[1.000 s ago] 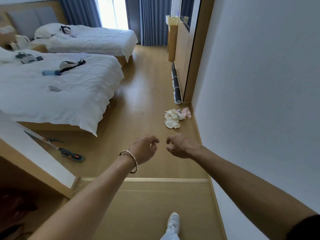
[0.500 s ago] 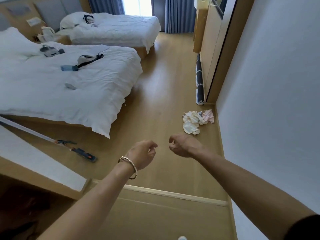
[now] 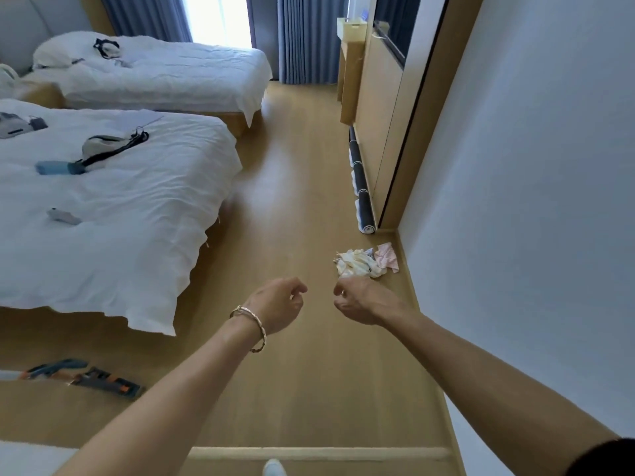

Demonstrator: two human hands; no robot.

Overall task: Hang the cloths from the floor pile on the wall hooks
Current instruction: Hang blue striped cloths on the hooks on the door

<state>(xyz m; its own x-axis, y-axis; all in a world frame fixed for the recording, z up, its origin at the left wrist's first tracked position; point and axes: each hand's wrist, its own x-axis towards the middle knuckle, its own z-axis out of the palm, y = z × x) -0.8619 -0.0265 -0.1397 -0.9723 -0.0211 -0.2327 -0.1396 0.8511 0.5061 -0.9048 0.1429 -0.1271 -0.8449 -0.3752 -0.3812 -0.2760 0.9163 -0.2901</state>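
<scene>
Both hands are out in front of us at mid-frame, empty: left hand (image 3: 280, 304) w/ a bracelet (image 3: 252, 326) on the wrist, fingers loosely curled; right hand (image 3: 360, 298) likewise half-curled, holding nothing. They sit near each other, not touching.

Cloth pile (image 3: 366, 261) lies on the floor (image 3: 302, 187) just above the right hand in frame, right of centre, near the white wall (image 3: 532, 218) and just below the rolled mat (image 3: 360, 187). No cloth is lifted yet. Wall hooks aren't in view, so we can't tell where they are.

Risks, as we judge them: the cloths are crumpled together, so a grab may pull up several at once or drop one; we also need to bend low beside the wall. Tool (image 3: 86, 376) at lower left is well apart, no trip hazard on this path.

Vs half a sec ago: pile sits closer to the hands in frame, the bed (image 3: 120, 218) fills more of the left side, hand pose is about the same.
</scene>
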